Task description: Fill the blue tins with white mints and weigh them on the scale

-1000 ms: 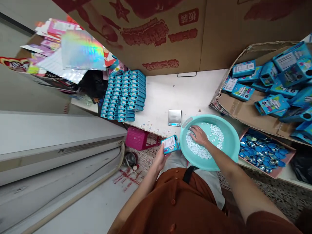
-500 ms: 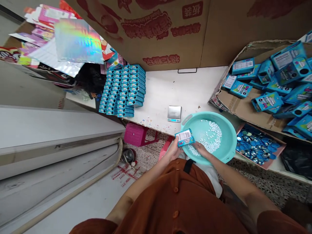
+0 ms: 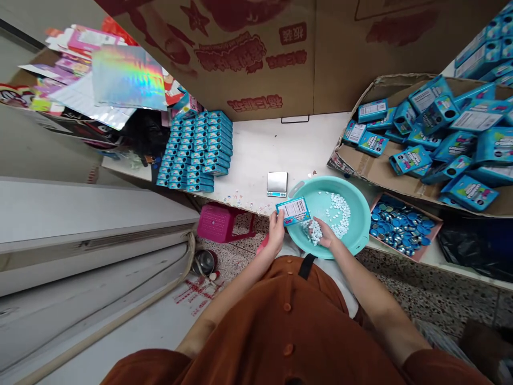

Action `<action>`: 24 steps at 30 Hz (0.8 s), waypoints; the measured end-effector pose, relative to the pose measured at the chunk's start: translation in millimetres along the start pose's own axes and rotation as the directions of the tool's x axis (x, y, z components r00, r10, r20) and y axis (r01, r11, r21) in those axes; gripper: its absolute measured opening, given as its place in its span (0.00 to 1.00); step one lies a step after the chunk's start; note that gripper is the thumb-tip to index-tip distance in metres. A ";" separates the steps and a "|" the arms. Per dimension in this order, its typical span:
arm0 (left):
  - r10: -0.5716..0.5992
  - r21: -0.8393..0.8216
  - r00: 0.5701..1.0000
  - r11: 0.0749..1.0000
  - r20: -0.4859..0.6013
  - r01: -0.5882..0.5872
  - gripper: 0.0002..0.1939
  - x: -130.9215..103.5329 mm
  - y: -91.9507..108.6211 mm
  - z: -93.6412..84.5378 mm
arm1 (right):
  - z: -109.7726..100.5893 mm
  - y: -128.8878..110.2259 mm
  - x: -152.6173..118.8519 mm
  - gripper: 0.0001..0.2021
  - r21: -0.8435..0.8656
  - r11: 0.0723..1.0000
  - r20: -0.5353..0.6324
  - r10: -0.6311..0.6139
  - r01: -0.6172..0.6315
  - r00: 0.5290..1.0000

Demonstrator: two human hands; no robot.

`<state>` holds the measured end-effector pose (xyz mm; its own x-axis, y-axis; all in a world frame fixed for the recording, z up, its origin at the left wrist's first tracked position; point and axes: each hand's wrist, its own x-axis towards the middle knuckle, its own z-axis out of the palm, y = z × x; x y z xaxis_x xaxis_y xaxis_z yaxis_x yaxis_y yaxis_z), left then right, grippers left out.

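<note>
My left hand (image 3: 276, 231) grips a blue printed box (image 3: 294, 211) by its left end, over the near left rim of the turquoise basin (image 3: 363, 216). Cupped palm up, my right hand (image 3: 325, 233) holds a heap of small white pieces (image 3: 315, 232) just inside the basin, close to the box's lower right corner. More white pieces (image 3: 341, 214) lie spread over the basin's bottom, mostly toward its right side. A small scale (image 3: 277, 183) with a metal plate rests on the white table, left of the basin.
Stacked blue boxes (image 3: 196, 152) stand at the table's left. On the right are an open carton (image 3: 372, 166) of blue boxes and a tray of blue and silver lids (image 3: 401, 224). A large carton (image 3: 256, 69) stands behind; a pink stool (image 3: 214, 222) is below the table.
My right hand has turned palm up and now shows a heap of white pieces. The box in my left hand has tilted slightly. The whole view has shifted, moving the basin left in the picture.
</note>
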<state>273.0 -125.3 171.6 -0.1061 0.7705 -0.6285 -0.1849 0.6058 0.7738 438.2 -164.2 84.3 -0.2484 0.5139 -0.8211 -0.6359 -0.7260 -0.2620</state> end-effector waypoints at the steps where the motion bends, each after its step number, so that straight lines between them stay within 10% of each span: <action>1: 0.038 -0.035 0.999 0.999 0.016 -0.038 0.26 -3.9 4.2 1.6 | -0.6 -3.8 -5.5 0.14 0.045 0.999 0.015 -0.004 0.004 1.000; 12: -0.030 -0.089 0.910 0.993 0.412 0.073 0.40 -34.1 -2.7 17.8 | -13.6 -68.0 -70.4 0.10 0.391 0.906 0.036 -0.190 0.161 0.981; 24: 0.318 0.274 0.861 0.854 0.396 -0.442 0.29 -20.2 -33.9 59.2 | -5.6 -110.1 -128.4 0.07 0.487 0.825 0.016 -0.337 0.287 0.941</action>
<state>339.3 -149.7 162.7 0.2371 0.9350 -0.2639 0.1568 0.2313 0.9602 544.2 -152.7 215.7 -0.0316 0.7358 -0.6764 -0.9516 -0.2292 -0.2049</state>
